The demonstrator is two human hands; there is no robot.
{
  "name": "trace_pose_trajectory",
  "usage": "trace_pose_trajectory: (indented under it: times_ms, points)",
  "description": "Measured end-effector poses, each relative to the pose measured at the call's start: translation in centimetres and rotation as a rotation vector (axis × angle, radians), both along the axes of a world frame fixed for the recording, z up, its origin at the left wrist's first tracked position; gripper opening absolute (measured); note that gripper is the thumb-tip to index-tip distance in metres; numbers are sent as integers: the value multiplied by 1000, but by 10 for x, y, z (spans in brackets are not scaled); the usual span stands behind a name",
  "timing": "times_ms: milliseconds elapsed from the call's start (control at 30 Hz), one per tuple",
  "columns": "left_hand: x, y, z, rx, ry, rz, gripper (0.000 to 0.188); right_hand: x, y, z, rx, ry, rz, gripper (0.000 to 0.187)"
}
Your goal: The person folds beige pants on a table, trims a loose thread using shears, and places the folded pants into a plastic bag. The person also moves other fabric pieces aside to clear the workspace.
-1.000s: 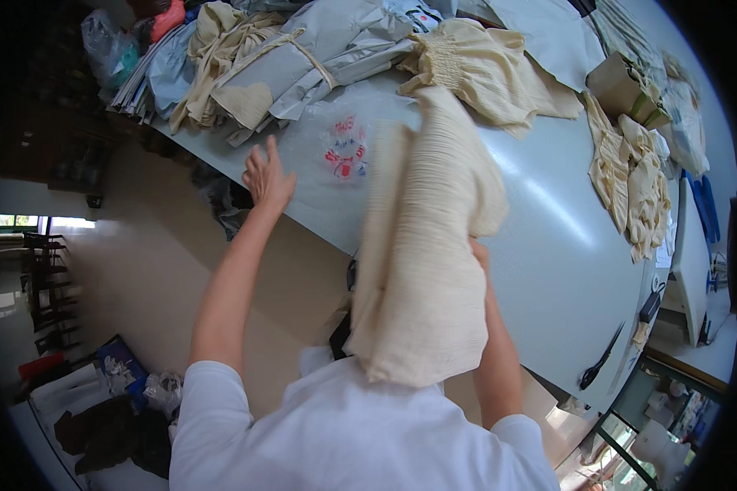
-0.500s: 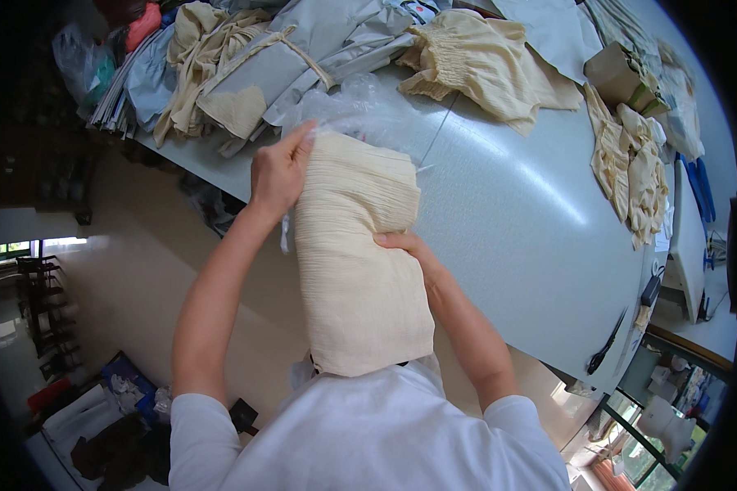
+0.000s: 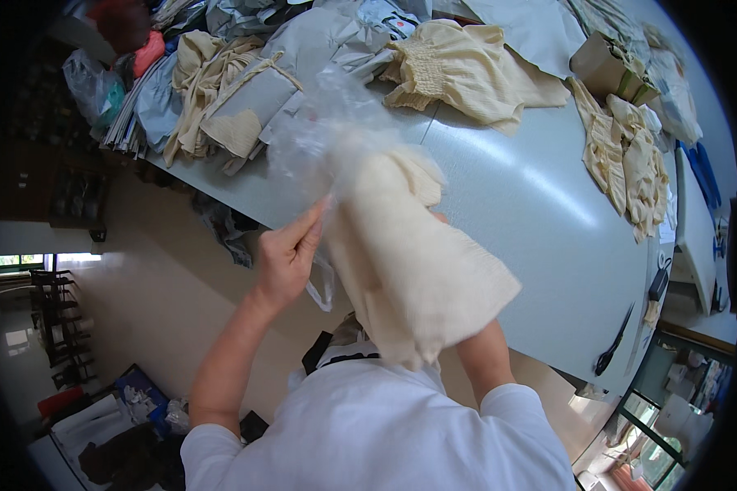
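Note:
A folded cream garment (image 3: pixel 422 274) of crinkled cloth hangs in front of me at the table's near edge, blurred by motion. Its far end is inside a clear plastic bag (image 3: pixel 299 151). My left hand (image 3: pixel 287 258) pinches the bag's edge at the garment's left side. Most of my right hand (image 3: pixel 441 218) is hidden beneath the cloth, with only a fingertip showing at the right edge. That hand holds the garment from below, and the forearm emerges under its lower right corner.
The pale table (image 3: pixel 516 245) carries another cream garment (image 3: pixel 458 69) at the back and more cream cloth (image 3: pixel 626 164) at right. Grey bags and clothing (image 3: pixel 246 123) are heaped at the far left. Black scissors (image 3: pixel 614 340) lie near the right edge, beside a dark device (image 3: pixel 658 282).
The garment's far end has gone into the plastic bag, and its near end has swung right. My left hand has come nearer, now on the bag's edge; my right hand has slipped under the cloth.

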State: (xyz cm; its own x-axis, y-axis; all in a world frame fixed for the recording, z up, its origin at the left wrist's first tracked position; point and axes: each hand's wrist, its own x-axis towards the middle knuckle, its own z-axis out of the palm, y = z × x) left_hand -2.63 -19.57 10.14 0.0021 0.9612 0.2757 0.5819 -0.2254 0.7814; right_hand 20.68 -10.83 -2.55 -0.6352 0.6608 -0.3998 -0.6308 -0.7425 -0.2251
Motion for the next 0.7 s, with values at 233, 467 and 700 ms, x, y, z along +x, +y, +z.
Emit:
trace_pose_trajectory:
  times_ms: [233, 467, 700]
  points:
    - [19, -28, 25, -524, -346, -206, 37, 0, -6, -12, 16, 36, -115, 54]
    - [38, -38, -29, -144, 169, 394, 43, 15, -32, -21, 1, 53, -243, 53]
    - [64, -43, -70, 78, 91, 297, 24, 34, -15, -34, 32, 28, -381, 51]
